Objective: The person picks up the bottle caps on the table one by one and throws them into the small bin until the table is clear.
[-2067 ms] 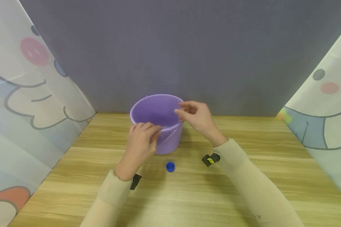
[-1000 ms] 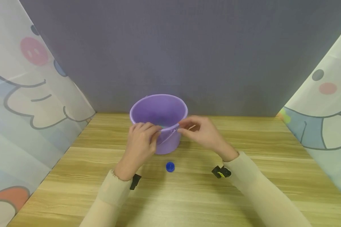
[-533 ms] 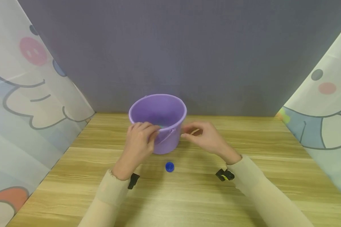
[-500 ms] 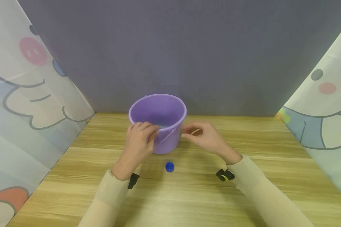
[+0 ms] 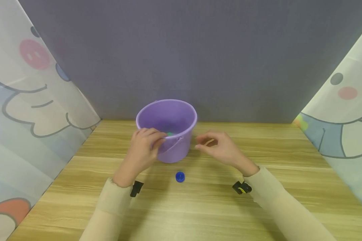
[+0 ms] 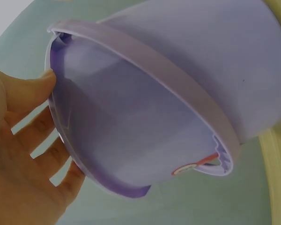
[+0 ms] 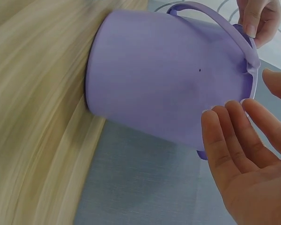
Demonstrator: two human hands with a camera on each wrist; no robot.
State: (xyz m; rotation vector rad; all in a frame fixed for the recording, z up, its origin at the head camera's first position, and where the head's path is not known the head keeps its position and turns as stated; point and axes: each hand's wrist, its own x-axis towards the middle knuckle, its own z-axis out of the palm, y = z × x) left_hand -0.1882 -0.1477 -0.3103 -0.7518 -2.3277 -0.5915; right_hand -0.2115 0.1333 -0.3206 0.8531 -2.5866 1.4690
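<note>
A purple bucket (image 5: 177, 147) stands upright on the wooden table, its handle hanging down on the near side. My left hand (image 5: 143, 145) grips the near rim, thumb on the outer wall and fingers over the edge; the left wrist view shows the thumb (image 6: 30, 91) against the rim. Inside the bucket a small green thing (image 5: 169, 134) shows partly, too little to tell its kind. To the right of the bucket my right hand (image 5: 218, 147) hovers apart from it, fingers relaxed and holding nothing. A blue bottle cap (image 5: 180, 176) lies on the table in front of the bucket.
The wooden table (image 5: 289, 187) runs back to a grey panel (image 5: 229, 60) behind the bucket. Cartoon-printed curtains (image 5: 48, 110) flank it on both sides. A small black device is strapped to each wrist.
My right hand has moved from the bucket's right rim down and to the right, away from it. The green thing has come into sight inside. Left hand and bucket have shifted slightly left.
</note>
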